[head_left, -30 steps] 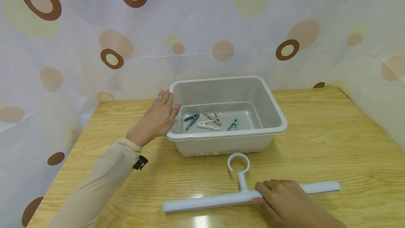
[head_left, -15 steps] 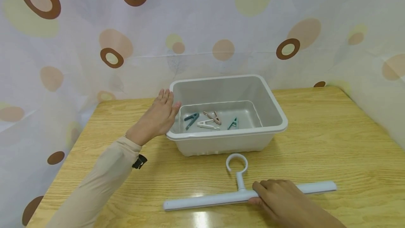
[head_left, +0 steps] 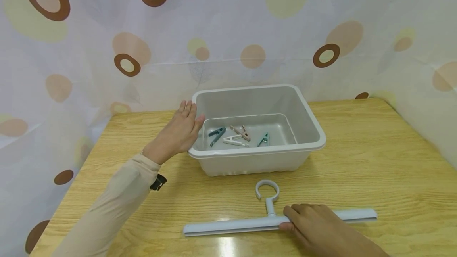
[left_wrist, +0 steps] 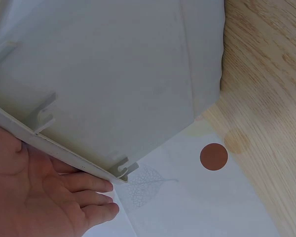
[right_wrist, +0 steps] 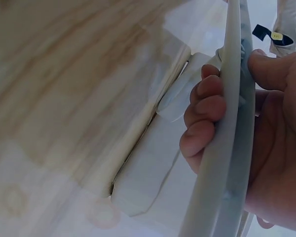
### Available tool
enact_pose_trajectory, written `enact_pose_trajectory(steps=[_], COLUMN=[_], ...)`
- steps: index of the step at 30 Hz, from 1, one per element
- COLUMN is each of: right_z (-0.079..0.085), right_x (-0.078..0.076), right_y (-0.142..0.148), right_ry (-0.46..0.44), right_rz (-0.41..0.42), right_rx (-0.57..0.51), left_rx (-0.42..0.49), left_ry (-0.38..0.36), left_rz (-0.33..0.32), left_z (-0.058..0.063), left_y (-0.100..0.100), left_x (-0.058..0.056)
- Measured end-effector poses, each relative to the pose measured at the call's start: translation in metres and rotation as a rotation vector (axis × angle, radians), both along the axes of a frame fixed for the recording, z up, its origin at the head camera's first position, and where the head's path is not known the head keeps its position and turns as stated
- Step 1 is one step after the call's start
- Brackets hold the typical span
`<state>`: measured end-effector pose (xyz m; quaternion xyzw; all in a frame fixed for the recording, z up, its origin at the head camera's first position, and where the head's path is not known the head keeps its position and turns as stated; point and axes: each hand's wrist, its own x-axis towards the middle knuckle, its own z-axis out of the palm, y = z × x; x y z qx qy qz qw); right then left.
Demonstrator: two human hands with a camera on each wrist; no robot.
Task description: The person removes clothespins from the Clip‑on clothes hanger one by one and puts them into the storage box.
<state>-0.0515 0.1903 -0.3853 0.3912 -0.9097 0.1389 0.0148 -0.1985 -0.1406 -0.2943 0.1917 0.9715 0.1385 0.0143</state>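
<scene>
My right hand (head_left: 317, 225) grips the straight bar of a pale grey clothes hanger (head_left: 232, 226), just right of its round hook. In the right wrist view, the fingers (right_wrist: 207, 106) curl round one side of the bar and the thumb lies on the other. Farther back, my left hand (head_left: 176, 132) rests with fairly straight fingers on the left rim of a grey plastic basin (head_left: 250, 162). The left wrist view shows the palm under that rim's outer edge. Inside the basin lie a dark blue clothespin (head_left: 217, 136), a beige clothespin (head_left: 240, 132), a white clothespin (head_left: 235, 141) and a green clothespin (head_left: 263, 139).
The wooden table (head_left: 375, 150) carries the basin near its back edge. A white curtain (head_left: 228, 19) printed with brown and yellow circles hangs behind and along both sides. A black buckle (head_left: 158, 182) sits on the left sleeve's cuff.
The hanger has shifted slightly left and rolled in my right hand, so its hook sits lower in view and the bar's lower groove shows more. My left hand and the basin stay put.
</scene>
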Motion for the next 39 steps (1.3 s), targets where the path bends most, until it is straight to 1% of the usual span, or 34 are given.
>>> enact_pose_trajectory(steps=[3,7,13,17,19,22,24,28,33,39], right_z=[-0.001,-0.001,0.000,0.000,0.000,-0.001,-0.002,-0.004,-0.004,-0.001], right_x=[-0.001,-0.001,-0.002,-0.003,-0.004,-0.006,-0.008,-0.011,-0.012,-0.014], right_y=[0.000,0.000,-0.001,-0.003,-0.004,-0.006,-0.007,-0.007,-0.007,-0.008], right_ry=[-0.002,0.018,-0.045,-0.034,-0.003,0.105,0.190,0.254,0.234,0.168], right_rz=[0.002,0.004,-0.005,-0.016,-0.024,-0.013,0.012,0.072,0.111,0.105], right_rx=[-0.001,-0.004,0.012,0.043,0.065,0.106,0.135,0.169,0.170,0.203], left_rx=[-0.001,-0.006,-0.001,-0.002,0.000,0.002,0.004,0.003,-0.001,-0.005], left_ry=[-0.001,-0.003,0.000,0.002,0.002,-0.002,-0.008,-0.019,-0.018,-0.007], left_rz=[0.003,0.007,0.008,0.006,0.003,-0.001,-0.002,-0.002,-0.006,-0.003], left_z=[0.000,0.001,0.001,0.001,0.000,0.001,0.001,0.001,0.001,0.001], left_y=[0.001,0.001,0.000,0.000,0.000,0.000,0.000,0.000,0.000,0.000], left_x=[0.000,0.000,0.000,0.000,0.001,0.001,0.001,0.001,0.001,0.001])
